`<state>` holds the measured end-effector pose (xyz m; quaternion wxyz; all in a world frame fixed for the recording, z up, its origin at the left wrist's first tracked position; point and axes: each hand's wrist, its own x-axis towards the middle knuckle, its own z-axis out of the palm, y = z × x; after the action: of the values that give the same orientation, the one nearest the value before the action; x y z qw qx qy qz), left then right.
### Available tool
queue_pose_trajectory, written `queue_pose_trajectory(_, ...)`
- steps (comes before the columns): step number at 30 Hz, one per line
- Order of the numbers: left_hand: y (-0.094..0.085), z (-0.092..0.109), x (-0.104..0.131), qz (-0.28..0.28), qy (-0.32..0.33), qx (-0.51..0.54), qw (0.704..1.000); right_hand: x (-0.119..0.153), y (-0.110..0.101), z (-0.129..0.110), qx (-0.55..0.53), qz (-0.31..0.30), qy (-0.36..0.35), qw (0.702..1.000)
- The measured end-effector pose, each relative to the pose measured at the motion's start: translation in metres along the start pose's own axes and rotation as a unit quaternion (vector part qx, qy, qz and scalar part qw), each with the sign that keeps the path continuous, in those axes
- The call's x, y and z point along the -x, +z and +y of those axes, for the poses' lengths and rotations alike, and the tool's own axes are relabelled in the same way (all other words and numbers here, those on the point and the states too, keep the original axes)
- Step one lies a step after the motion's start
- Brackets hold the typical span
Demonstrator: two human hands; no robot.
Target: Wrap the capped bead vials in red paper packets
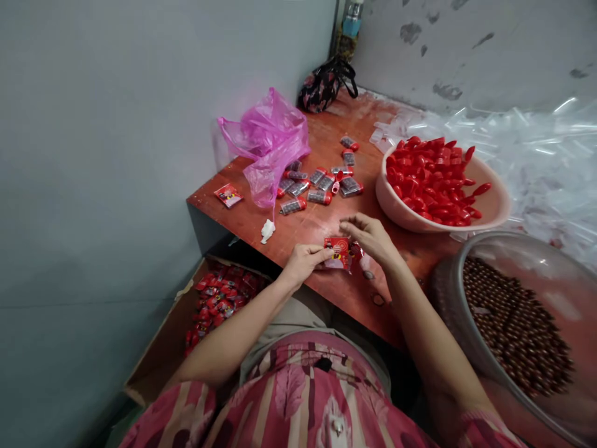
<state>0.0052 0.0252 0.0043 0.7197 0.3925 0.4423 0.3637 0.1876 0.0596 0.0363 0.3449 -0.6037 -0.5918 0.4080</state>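
My left hand point(303, 264) pinches a small red printed packet point(336, 252) between thumb and fingers, at the near edge of the table. Just to the right and above it is my right hand point(368, 235), its fingers loosely bent with the tips apart, and nothing visible between them. Below that hand, beside the packet, lies a shiny red piece point(356, 251), too small and partly covered to name. Farther back are several small clear packs with red ends point(319, 196), filled with dark round pieces. A small pink-red piece point(336, 183) rests among them.
A pink bowl point(387, 196) of red plastic pieces point(431, 180) stands right, before heaped clear plastic point(550, 168). Nearer is a grey basin point(466, 249) of brown balls point(513, 330). A pink bag point(275, 134) and red packet point(228, 195) lie left. Below, a carton point(156, 348) holds red packets.
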Motion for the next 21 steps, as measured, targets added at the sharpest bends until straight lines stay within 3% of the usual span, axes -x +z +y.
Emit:
queue_pose_trajectory(2,-0.003,-0.002,0.001,0.031,-0.003,0.017,0.999,-0.030,-0.002,-0.005,0.122,0.100,-0.037,0.987)
queue_pose_trajectory(4,-0.006,-0.003,0.003,0.057,-0.005,0.036,0.998,-0.061,-0.004,-0.012,0.219,0.158,-0.031,0.962)
queue_pose_trajectory(7,-0.010,-0.001,0.005,0.087,-0.017,0.072,0.994,-0.099,-0.007,-0.021,0.282,0.165,0.032,0.945)
queue_pose_trajectory(10,-0.016,0.003,0.007,0.115,-0.032,0.115,0.986,-0.117,-0.007,-0.025,0.287,0.155,0.070,0.943)
queue_pose_trajectory(13,-0.020,0.007,0.008,0.126,-0.041,0.155,0.979,-0.113,-0.006,-0.022,0.287,0.143,0.087,0.943)
queue_pose_trajectory(17,-0.019,0.011,0.006,0.122,-0.048,0.205,0.970,-0.083,-0.005,-0.014,0.288,0.119,0.066,0.948)
queue_pose_trajectory(19,-0.016,0.013,0.004,0.126,-0.049,0.237,0.962,-0.058,-0.003,-0.011,0.232,0.143,0.014,0.962)
queue_pose_trajectory(21,-0.013,0.014,0.002,0.138,-0.047,0.278,0.950,-0.025,0.002,-0.010,0.097,0.172,-0.017,0.980)
